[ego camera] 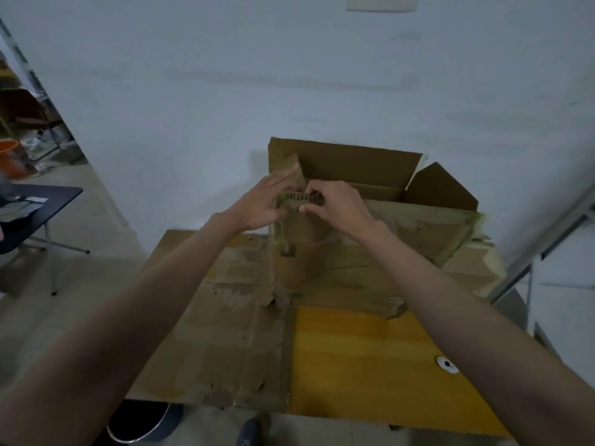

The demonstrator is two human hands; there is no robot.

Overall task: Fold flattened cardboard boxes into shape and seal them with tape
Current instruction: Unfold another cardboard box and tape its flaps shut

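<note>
Both hands meet at the near top corner of the cardboard box (370, 233): the left hand (257, 204) lies with straight fingers pressed flat against the small side flap (291, 175), while the right hand (338, 204) curls its fingertips (310, 189) and thumb over the ragged top edge of the near wall, pinching it. The step looks like squaring up this corner, so it would pay to hold the flap upright with the flat palm and to draw the pinched edge along its crease, not across it, since the board here is torn and worn and seems likely to rip further. The box stands half-formed at the far end of the yellow table (354, 349), against the white wall (289, 75), its mouth facing up; its long axis runs left to right across the view, with the back flap (354, 162) standing and the right flap (441, 188) leaning outward. A flattened sheet of cardboard (219, 317) lies just in front, overhanging the table's left edge. No tape roll shows, so sealing is not yet begun. Farther left stands a dark side table (48, 194).
</note>
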